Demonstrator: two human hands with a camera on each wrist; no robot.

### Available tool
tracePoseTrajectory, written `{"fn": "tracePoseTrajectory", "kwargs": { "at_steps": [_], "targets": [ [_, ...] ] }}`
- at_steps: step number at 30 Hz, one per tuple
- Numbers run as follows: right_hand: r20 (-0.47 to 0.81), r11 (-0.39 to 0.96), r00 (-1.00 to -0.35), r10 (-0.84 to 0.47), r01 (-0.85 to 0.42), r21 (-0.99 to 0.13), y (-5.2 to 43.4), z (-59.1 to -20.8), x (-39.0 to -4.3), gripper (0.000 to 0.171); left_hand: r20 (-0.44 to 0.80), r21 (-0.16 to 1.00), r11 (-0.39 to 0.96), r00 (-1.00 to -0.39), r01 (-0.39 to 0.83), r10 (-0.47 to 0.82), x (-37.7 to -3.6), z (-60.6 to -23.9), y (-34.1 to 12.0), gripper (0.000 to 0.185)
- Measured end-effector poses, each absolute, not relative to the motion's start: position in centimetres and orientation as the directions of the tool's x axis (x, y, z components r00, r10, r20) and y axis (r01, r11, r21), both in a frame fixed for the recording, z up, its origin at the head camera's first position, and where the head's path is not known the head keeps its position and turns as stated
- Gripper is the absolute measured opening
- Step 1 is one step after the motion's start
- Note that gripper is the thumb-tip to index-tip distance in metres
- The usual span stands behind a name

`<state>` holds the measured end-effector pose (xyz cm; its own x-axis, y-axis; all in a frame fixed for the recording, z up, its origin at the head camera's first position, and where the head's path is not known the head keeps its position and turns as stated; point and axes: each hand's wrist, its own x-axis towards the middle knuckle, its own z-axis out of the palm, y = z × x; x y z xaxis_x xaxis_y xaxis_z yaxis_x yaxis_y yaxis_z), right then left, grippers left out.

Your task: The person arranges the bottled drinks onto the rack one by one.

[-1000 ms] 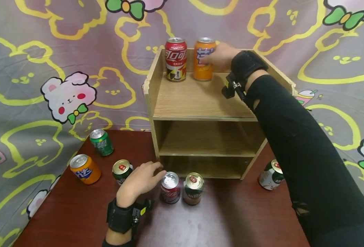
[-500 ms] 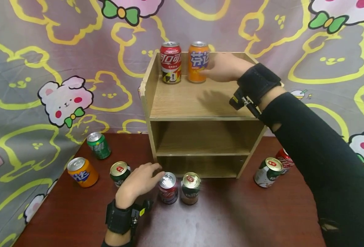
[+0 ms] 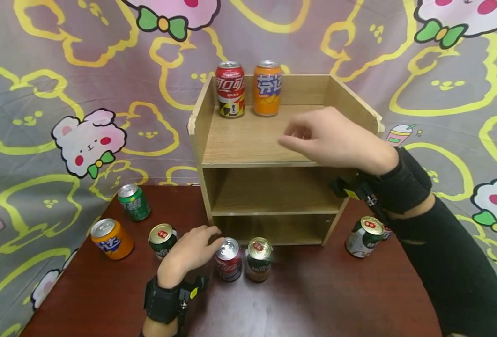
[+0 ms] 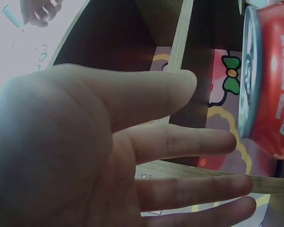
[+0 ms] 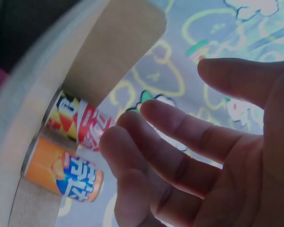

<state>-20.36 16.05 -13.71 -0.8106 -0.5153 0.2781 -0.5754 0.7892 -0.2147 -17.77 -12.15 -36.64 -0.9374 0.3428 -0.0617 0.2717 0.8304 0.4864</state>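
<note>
The right hand, empty with fingers relaxed, has drawn back from the orange can left on the shelf top (beside 1 red can), while the left hand stays loose-fingered against the red can below the shelf.

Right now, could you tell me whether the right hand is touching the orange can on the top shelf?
Apart. The head view shows the right hand over the shelf's front edge, with bare board between it and the orange can at the back.

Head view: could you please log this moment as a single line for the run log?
right hand: open, empty, above top shelf | left hand: open beside red can | orange can, cola can: upright on top shelf
</note>
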Motion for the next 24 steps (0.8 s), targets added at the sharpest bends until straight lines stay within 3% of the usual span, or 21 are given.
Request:
{"fn": "tracePoseTrajectory", "kwargs": {
  "at_steps": [6, 12, 18, 24],
  "targets": [
    [0.332, 0.723, -0.747, -0.576, -0.655, -0.22, 17.0, -16.2, -17.4, 0.015, -0.056, 0.491, 0.828, -0.938, 0.273, 0.342, -17.7, -36.7, -12.2, 0.035],
    [0.306, 0.644, -0.702, -0.642, -0.712, -0.281, 18.8, -20.1, -15.7, 0.006, -0.049, 0.484, 0.832, -0.941, 0.27, 0.335, -17.7, -36.6, -12.2, 0.036],
    [0.252, 0.595, -0.736, -0.628, -0.663, -0.453, 20.3, -26.0, -15.7, 0.005, -0.027, 0.485, 0.833, -0.947, 0.268, 0.32, -17.7, -36.6, -12.6, 0.036],
    [0.125, 0.624, -0.797, -0.59, -0.55, -0.556, 20.7, -32.2, -16.0, 0.012, -0.016, 0.485, 0.832, -0.949, 0.269, 0.316, -17.8, -36.7, -12.9, 0.034]
  ]
}}
